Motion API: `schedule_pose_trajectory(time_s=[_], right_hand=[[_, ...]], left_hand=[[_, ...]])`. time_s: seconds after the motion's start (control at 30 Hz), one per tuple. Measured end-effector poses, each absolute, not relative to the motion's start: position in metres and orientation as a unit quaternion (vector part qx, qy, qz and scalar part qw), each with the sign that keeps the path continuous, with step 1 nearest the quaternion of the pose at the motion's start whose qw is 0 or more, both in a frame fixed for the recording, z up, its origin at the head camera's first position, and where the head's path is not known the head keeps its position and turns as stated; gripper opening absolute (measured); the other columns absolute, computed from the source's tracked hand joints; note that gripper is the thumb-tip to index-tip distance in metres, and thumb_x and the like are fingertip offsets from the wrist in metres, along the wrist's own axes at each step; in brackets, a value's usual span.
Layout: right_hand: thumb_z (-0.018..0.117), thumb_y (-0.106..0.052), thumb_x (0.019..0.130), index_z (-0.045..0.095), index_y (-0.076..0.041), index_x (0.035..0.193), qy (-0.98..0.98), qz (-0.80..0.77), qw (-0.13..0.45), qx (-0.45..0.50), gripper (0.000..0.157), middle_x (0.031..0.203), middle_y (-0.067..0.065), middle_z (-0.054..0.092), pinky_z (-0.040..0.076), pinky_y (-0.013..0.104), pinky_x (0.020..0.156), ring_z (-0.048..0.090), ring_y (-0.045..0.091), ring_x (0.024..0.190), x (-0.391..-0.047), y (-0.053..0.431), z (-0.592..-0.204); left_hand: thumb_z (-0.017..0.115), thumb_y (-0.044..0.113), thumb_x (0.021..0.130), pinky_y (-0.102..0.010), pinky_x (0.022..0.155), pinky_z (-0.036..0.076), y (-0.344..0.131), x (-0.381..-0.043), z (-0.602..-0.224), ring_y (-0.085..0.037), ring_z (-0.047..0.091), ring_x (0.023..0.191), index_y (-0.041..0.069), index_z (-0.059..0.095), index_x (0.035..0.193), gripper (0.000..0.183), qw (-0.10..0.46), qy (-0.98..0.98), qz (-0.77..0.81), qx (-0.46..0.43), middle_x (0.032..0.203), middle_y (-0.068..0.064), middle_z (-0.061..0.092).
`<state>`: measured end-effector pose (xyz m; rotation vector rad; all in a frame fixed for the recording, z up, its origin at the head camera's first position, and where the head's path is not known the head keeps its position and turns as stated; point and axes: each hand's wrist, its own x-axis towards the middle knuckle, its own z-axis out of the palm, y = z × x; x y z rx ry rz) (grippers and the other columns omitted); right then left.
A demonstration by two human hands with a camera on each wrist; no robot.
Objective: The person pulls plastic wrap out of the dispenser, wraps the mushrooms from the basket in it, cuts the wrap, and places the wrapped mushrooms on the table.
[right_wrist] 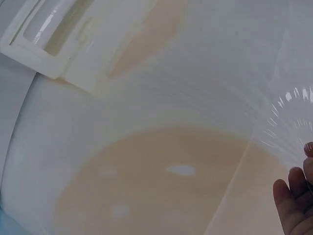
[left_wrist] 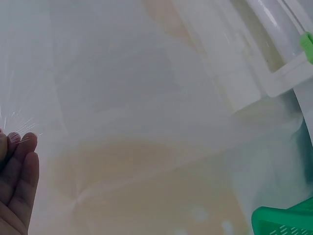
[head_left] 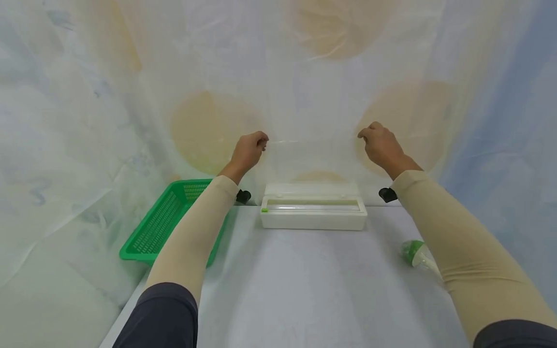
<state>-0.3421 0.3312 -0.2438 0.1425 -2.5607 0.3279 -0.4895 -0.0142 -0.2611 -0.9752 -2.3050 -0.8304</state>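
Note:
Both hands are raised in front of the hanging sheet, beyond the white cling film dispenser (head_left: 314,221). My left hand (head_left: 248,151) pinches one corner of a clear sheet of cling film (head_left: 287,141). Fine creases in the film fan out from those fingertips in the left wrist view. Opposite it, my right hand (head_left: 383,146) pinches the other side, where the cling film (right_wrist: 281,110) gathers into shiny folds. The film spans the gap between the hands and is nearly invisible. The dispenser's lid is raised, showing a film roll (head_left: 313,208) and a small green slider (head_left: 264,210) inside.
A green slotted basket (head_left: 174,212) stands at the left, partly behind the left forearm. By the right forearm lies a green-and-white thing with a pale handle (head_left: 419,253), partly hidden. The white table (head_left: 313,285) meets a hanging sheet (head_left: 304,96) with yellow circles at the back.

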Motion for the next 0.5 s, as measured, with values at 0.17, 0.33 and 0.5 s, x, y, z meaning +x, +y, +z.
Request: schedule_pose_trajectory(time_s=[0.17, 0.33, 0.5], right_hand=[[0.038, 0.005, 0.099, 0.06, 0.009, 0.117, -0.944, 0.124, 0.299, 0.059, 0.028, 0.106, 0.026, 0.049, 0.046, 0.053, 0.083, 0.054, 0.047, 0.096, -0.342, 0.334, -0.242], [0.038, 0.006, 0.098, 0.061, 0.01, 0.114, -0.938, 0.123, 0.319, 0.063, 0.028, 0.104, 0.027, 0.049, 0.047, 0.053, 0.082, 0.054, 0.047, 0.094, -0.341, 0.335, -0.236], [0.038, 0.004, 0.1, 0.061, 0.008, 0.116, -0.937, 0.128, 0.319, 0.057, 0.029, 0.107, 0.025, 0.048, 0.046, 0.053, 0.084, 0.055, 0.046, 0.095, -0.339, 0.333, -0.228]], left_hand=[[0.052, 0.006, 0.1, -0.031, 0.076, 0.051, -0.012, -0.488, -0.257, -0.017, 0.065, 0.082, 0.0, 0.067, 0.108, 0.018, 0.259, -0.84, -0.316, -0.357, 0.093, -0.007, 0.068], [0.052, 0.006, 0.101, -0.029, 0.076, 0.051, -0.009, -0.487, -0.25, -0.017, 0.065, 0.082, 0.0, 0.067, 0.108, 0.018, 0.265, -0.837, -0.323, -0.354, 0.094, -0.008, 0.068], [0.052, 0.008, 0.101, -0.03, 0.076, 0.052, -0.011, -0.483, -0.244, -0.018, 0.065, 0.084, 0.0, 0.067, 0.109, 0.018, 0.256, -0.835, -0.343, -0.347, 0.097, -0.008, 0.068]])
